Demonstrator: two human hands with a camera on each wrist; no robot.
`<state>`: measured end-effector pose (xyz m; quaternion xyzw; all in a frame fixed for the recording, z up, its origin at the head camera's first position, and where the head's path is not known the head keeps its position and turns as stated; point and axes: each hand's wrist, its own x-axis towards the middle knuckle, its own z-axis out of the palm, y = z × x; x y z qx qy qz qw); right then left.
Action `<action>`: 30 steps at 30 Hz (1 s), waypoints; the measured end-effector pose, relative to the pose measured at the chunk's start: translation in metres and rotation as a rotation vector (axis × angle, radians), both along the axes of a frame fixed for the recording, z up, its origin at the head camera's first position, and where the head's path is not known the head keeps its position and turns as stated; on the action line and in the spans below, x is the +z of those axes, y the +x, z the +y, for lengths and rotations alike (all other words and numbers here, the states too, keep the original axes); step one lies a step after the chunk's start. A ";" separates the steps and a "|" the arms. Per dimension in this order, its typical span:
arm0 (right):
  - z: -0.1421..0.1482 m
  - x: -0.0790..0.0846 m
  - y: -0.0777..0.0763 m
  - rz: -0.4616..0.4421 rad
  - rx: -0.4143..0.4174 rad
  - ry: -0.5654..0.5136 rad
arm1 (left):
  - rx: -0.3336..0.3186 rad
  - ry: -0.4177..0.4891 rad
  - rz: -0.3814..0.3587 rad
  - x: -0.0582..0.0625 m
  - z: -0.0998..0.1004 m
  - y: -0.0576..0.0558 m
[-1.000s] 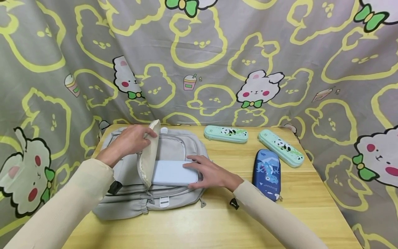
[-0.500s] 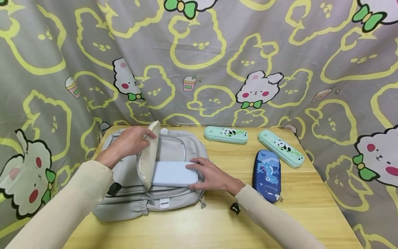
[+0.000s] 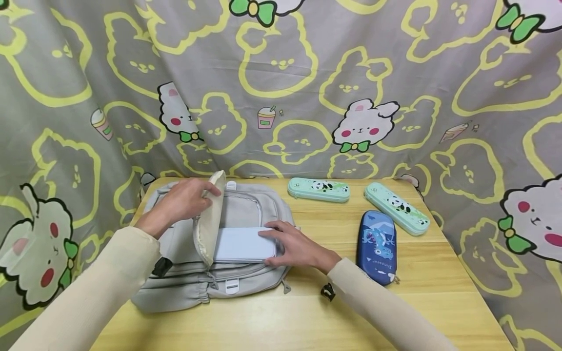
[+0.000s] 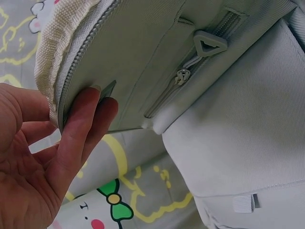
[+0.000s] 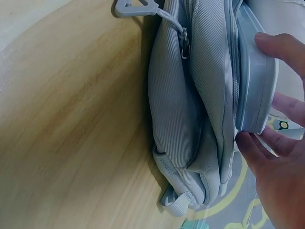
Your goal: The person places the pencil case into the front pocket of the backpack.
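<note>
A grey backpack (image 3: 175, 243) lies on the table at the left, its front panel (image 3: 210, 219) folded up with the cream lining facing right. My left hand (image 3: 186, 197) pinches that panel's zipped edge between thumb and fingers; the left wrist view shows the panel's grey outside and a small zip pocket (image 4: 167, 90). A pale blue flat case (image 3: 243, 243) lies partly inside the backpack, its left end hidden behind the panel. My right hand (image 3: 298, 246) grips the case's right end, with the thumb and fingers at opposite edges in the right wrist view.
Two mint panda pencil cases (image 3: 319, 189) (image 3: 397, 208) lie at the back of the wooden table (image 3: 307, 317). A dark blue dinosaur pencil case (image 3: 376, 247) lies right of my right hand. A patterned curtain (image 3: 281, 97) hangs behind the table.
Over the last half second my right hand and the pale blue case have shifted slightly left, further behind the panel. My left hand still holds the panel up in the same place.
</note>
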<state>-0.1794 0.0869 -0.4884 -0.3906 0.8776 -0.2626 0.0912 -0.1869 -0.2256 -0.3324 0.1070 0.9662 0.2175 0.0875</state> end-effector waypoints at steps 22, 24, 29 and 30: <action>-0.032 -0.003 -0.005 -0.014 0.035 0.005 | 0.012 -0.007 -0.002 0.001 0.000 -0.001; -0.034 -0.004 -0.005 -0.015 0.040 0.001 | 0.011 -0.009 -0.001 0.001 0.000 -0.001; -0.039 -0.005 -0.006 -0.023 0.053 0.001 | 0.021 -0.007 -0.009 0.001 0.000 -0.002; -0.040 -0.005 -0.006 -0.029 0.055 0.000 | 0.023 -0.006 -0.010 0.001 0.001 -0.002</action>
